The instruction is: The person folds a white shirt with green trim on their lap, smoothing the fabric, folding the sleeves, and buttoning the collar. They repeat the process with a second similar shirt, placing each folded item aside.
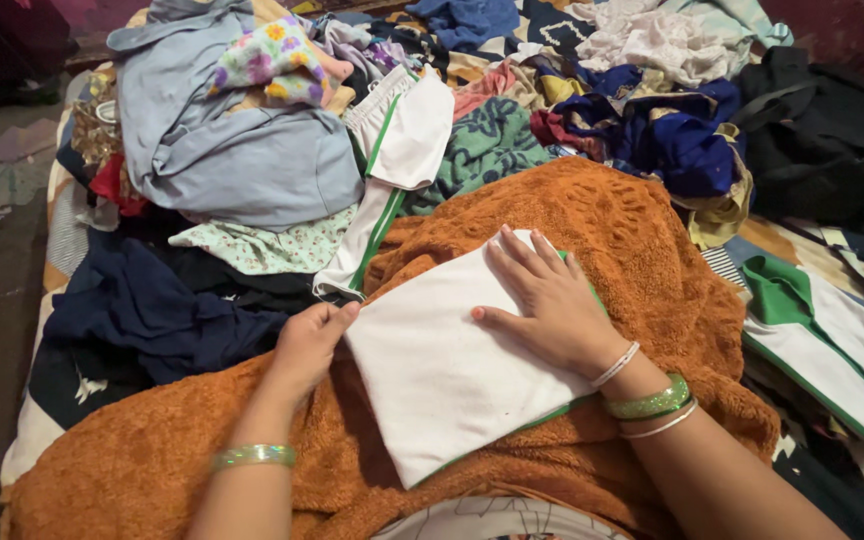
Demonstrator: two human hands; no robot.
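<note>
Orange towel (642, 250) lay open right of and beyond the folded white cloth (452, 370), free to pass. Clothes heap (252, 150) crowded the far side; dark blue garment (152, 310) blocked left, white-green shirt (832, 350) blocked right.

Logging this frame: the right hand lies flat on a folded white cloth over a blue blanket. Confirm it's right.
Not quite. The head view shows the blanket is orange, not blue. The right hand does lie flat on the folded white cloth.

folded white garment (442, 370): smooth matt cloth, green trim | orange blanket (642, 250): rough, nubby pile cloth | bangles (649, 404): glossy green, glittery | grey garment (242, 160): smooth cloth
</note>
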